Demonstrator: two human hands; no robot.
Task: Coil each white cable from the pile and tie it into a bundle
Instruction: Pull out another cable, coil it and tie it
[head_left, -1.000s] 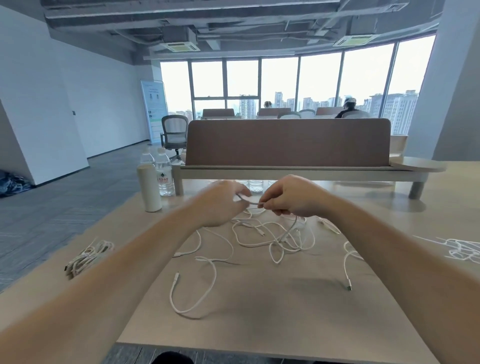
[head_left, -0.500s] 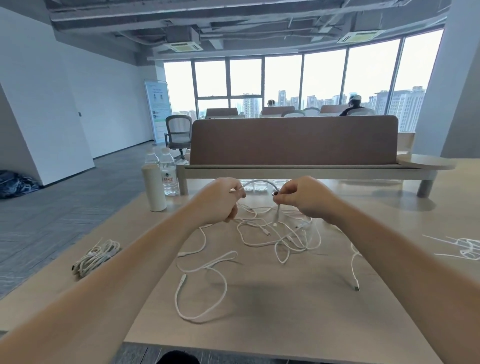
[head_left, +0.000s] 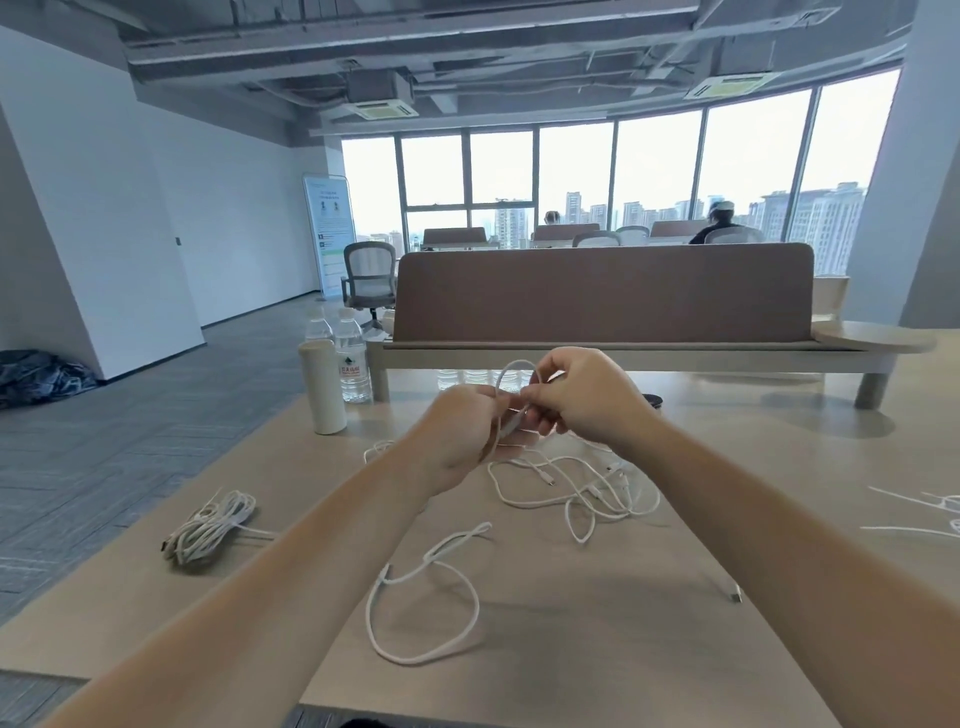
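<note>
One thin white cable (head_left: 506, 368) pinched by left hand (head_left: 462, 436) and right hand (head_left: 587, 402) above tangled white pile (head_left: 582, 491), coiled bundle (head_left: 208, 525) near left edge of table (head_left: 597, 649)

I see white cables (head_left: 587, 488) on a pale wood-grain table (head_left: 571, 623), a cream bottle (head_left: 322, 387) at centre left, a brown divider screen (head_left: 602, 291) above and grey striped carpet (head_left: 130, 441) at left.

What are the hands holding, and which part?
Both hold one white cable: the left hand grips the base of its small loop, the right hand pinches it just beside.
</note>
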